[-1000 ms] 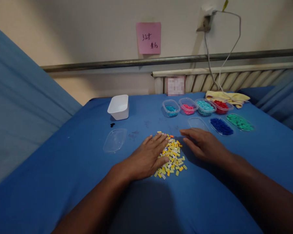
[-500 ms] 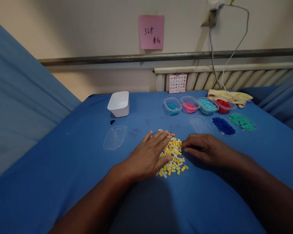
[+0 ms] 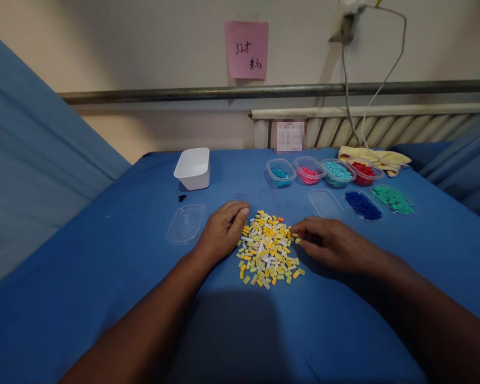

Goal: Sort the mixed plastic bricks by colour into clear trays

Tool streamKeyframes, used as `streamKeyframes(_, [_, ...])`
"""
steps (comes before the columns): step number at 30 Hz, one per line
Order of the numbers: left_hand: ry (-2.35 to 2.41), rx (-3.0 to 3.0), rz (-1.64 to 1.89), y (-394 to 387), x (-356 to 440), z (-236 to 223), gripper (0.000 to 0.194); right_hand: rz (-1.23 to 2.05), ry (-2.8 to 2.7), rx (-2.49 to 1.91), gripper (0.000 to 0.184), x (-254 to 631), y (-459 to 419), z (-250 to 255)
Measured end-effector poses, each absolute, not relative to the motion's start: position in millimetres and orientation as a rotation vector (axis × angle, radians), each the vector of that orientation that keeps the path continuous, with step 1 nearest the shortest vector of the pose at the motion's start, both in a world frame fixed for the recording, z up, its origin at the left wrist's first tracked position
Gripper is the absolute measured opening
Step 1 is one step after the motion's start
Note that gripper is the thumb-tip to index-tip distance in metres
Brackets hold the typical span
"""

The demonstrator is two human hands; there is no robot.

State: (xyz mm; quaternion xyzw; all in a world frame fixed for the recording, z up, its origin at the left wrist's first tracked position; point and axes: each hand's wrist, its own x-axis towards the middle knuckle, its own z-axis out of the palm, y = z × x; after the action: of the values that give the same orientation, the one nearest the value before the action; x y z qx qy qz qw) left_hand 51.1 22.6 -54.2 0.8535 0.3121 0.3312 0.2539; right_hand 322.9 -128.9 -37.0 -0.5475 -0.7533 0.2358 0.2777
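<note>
A loose pile of small yellow, white and orange building bricks (image 3: pixel 269 250) lies spread on the blue cloth between my hands. My left hand (image 3: pixel 224 228) rests on its side against the pile's left edge, open, its fingers together and slightly curved with nothing visible in them. At the right edge, my right hand (image 3: pixel 330 242) has its thumb and forefinger apart, their tips beside a few yellow bricks; it appears to hold none. Its other fingers are curled and partly hidden. One orange-red brick (image 3: pixel 280 219) shows at the pile's far edge.
A white tub (image 3: pixel 194 170), small black pieces (image 3: pixel 182 198) and a clear lid (image 3: pixel 186 224) are at left. Clear boxes of teal (image 3: pixel 280 178), pink, light-blue and red bricks line the back right. Lids of dark-blue (image 3: pixel 363 205) and green bricks (image 3: pixel 392 199) lie nearer.
My left hand has moved left off the bricks to the pile's edge, uncovering them. The pile looks more spread out. My right hand stays at the right edge, its thumb and forefinger now by yellow bricks.
</note>
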Motion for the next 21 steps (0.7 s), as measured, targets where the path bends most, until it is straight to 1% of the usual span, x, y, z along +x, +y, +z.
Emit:
streamKeyframes(5, [0.829,2.313,0.92,22,50,-54,0.035,0.507,-1.938,-1.467,0.023,344,-125,-36])
streamKeyframes(10, [0.827,2.319,0.925,21,50,-53,0.036,0.059,-1.791,-1.738,0.026,376,-117,-49])
streamKeyframes(13, [0.828,2.322,0.914,21,52,-51,0.036,-0.092,-1.78,-1.945,0.031,396,-114,-58])
streamKeyframes(15, [0.823,2.324,0.91,20,53,-51,0.036,-0.125,-1.798,-2.047,0.034,401,-114,-60])
streamKeyframes(17, [0.82,2.32,0.924,21,54,-52,0.036,-0.15,-1.827,-2.051,0.033,395,-116,-58])
streamKeyframes(19, [0.818,2.312,0.935,21,55,-53,0.035,-0.091,-1.931,-1.909,0.03,380,-118,-52])
streamKeyframes(21, [0.816,2.305,0.926,22,56,-54,0.034,0.071,-2.114,-1.667,0.027,359,-120,-44])
